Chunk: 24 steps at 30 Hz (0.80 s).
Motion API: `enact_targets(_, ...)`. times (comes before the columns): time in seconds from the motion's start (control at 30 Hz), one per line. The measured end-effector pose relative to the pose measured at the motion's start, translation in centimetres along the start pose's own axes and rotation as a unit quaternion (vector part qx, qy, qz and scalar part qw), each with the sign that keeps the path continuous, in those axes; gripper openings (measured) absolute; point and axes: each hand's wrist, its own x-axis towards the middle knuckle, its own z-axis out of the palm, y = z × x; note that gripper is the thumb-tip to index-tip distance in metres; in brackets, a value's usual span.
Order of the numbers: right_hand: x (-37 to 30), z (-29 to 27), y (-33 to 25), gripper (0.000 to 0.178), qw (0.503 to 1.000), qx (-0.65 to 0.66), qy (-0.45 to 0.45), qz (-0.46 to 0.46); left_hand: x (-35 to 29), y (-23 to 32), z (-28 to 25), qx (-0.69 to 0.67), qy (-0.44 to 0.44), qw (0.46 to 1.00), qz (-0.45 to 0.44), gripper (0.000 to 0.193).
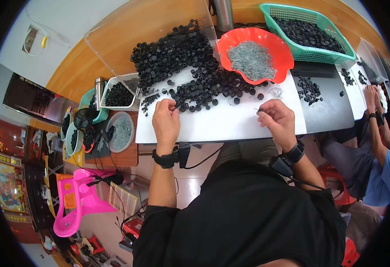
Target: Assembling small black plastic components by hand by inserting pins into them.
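- The right hand (278, 119), right of centre in the frame, has thumb and forefinger pinched on a small dark piece (260, 110); the fingertips cover part of it, and its exact shape is too small to make out.
- That piece is above the white tabletop (221, 129), below the red bowl (286, 52). Its long axis, and which way it points, cannot be told.
- The left hand (166, 122), left of centre, has its fingers curled at the lower edge of the black caps (204, 91); its palm is hidden, so I cannot tell whether the fingertips grasp a cap or only lie beside one.
- The caps spread across the upper middle of the frame, many overlapping and partly covered; they face mixed ways, some showing round rims.
- In the bowl, thin metal pins (252, 60) lie crisscross, sharing no common axis.
- A clear panel (110, 49) at upper left is hard to trace against the wood.
- At the right edge, a co-worker (379, 173) is cut off by the dark lens rim; what their hands touch is unclear.
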Motion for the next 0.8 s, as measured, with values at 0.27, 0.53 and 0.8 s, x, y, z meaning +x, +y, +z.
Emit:
enact_targets(0.27, 0.3, 1.7, -0.8, 0.012, 0.996, 0.062, -0.058, -0.009, -0.2, 2.8, 0.4, -0.37, -0.089, 0.918, -0.113, 0.015)
enact_targets(0.53, 0.5, 0.6, 0.0, 0.011, 0.998, 0.058, -0.035, 0.013, 0.0, -0.4, -0.4, -0.109, 0.019, 0.993, -0.04, 0.017)
enact_targets(0.8, 0.4, 0.6, 0.4, 0.011, 0.998, 0.053, -0.042, 0.014, 0.0, 0.0, 0.6, -0.038, -0.051, 0.997, -0.037, 0.026)
